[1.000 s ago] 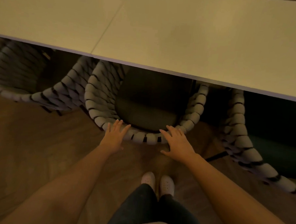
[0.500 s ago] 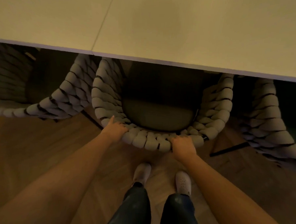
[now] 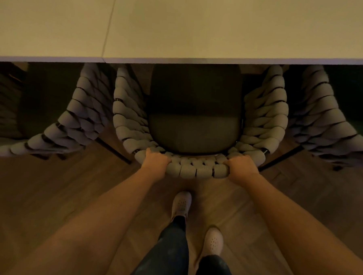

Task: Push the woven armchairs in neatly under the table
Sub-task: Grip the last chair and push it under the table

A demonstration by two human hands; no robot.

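Observation:
A grey woven armchair [image 3: 197, 169] with a dark seat cushion [image 3: 194, 125] stands straight in front of me, its front part hidden under the pale table [image 3: 203, 29]. My left hand [image 3: 155, 161] grips the left of its curved backrest rim. My right hand [image 3: 241, 166] grips the right of the same rim. Both hands have their fingers curled over the woven top edge.
A second woven armchair [image 3: 71, 129] stands to the left and a third [image 3: 328, 128] to the right, both partly under the table, close beside the middle one. The floor is wooden planks. My two feet in white shoes [image 3: 181, 204] stand behind the chair.
My hands went from resting flat and open by the backrest to gripping its rim. The view has moved closer and the chair now sits squarer to the table edge. My left foot has stepped forward.

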